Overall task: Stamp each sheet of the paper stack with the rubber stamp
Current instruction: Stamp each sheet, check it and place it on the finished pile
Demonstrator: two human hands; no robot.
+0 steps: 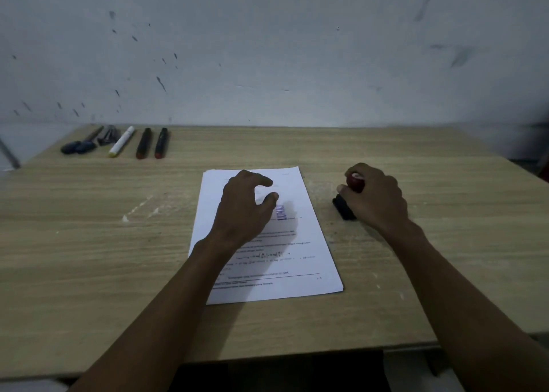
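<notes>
A white paper stack point(306, 261) with printed text lies in the middle of the wooden table point(89, 258). A purple stamp mark point(280, 212) shows on the top sheet. My left hand point(243, 204) is over the upper half of the sheet, fingers loosely curved, holding nothing; whether it touches the paper I cannot tell. To the right of the stack, my right hand point(377, 195) grips the red knob of the rubber stamp point(344, 207), whose black base is down at the tabletop.
At the back left of the table lie two blue-handled tools point(78, 147), a white marker point(121, 141) and two dark markers with red ends point(152, 143). A pale wall rises behind the table. The front edge of the table is near my body.
</notes>
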